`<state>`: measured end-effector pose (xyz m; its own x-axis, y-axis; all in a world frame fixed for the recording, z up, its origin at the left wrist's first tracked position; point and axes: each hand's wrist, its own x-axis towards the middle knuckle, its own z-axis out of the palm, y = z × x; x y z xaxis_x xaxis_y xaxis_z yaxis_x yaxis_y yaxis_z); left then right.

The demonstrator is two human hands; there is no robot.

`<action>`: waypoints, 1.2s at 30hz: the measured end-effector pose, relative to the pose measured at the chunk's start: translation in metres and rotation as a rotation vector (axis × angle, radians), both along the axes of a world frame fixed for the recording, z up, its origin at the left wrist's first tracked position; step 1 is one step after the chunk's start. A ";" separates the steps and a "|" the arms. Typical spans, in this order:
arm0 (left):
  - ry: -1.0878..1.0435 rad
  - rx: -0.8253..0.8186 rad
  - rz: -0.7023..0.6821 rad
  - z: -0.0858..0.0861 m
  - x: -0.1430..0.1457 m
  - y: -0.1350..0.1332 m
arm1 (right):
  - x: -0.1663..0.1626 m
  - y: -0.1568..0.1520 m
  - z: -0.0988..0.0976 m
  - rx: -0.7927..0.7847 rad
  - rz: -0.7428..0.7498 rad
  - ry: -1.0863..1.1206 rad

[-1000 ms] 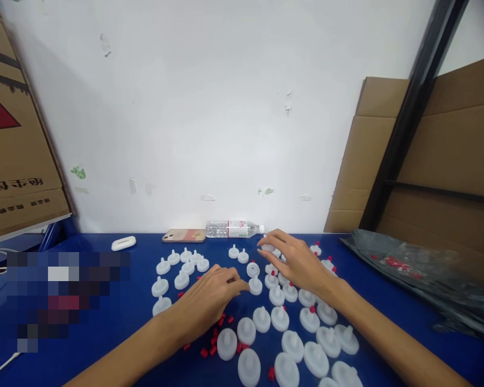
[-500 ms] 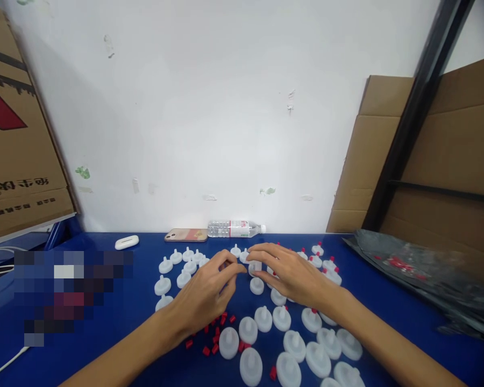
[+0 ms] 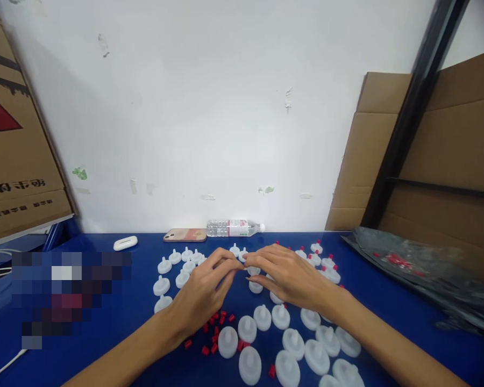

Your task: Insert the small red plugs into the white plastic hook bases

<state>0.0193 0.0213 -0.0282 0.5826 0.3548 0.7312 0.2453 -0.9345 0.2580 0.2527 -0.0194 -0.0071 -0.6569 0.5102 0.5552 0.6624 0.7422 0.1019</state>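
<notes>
White, round, disc-like lids with a short spout lie across the blue table. Above the middle of them, my left hand has its thumb and fingers pinched together; anything between the tips is too small to make out. My right hand curves in from the right, with thumb and fingers around a white spouted lid. The fingertips of both hands meet at this lid's left side, and the right fingers partly cover it. Another white lid lies just below. Loose red caps are scattered under my left wrist.
Several lids at the right carry red caps, such as a capped lid. Along the wall lie a phone, a plastic bottle and a white oval case. A dark plastic bag with red pieces covers the right side. Cardboard leans behind.
My left fingertips have moved right and closed the gap to the right hand's fingertips. The lid between the right fingers sits slightly lower. The whole view has shifted slightly.
</notes>
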 end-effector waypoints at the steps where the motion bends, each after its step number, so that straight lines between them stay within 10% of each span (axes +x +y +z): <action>1: -0.027 -0.002 -0.012 0.000 0.000 -0.001 | 0.000 0.000 -0.001 0.004 0.006 0.004; 25: -0.292 -0.364 -0.113 0.007 0.005 -0.004 | -0.004 -0.003 0.001 0.070 0.104 0.121; 36: -0.259 -0.269 -0.040 0.005 0.005 -0.001 | -0.004 -0.004 0.003 0.093 0.099 0.145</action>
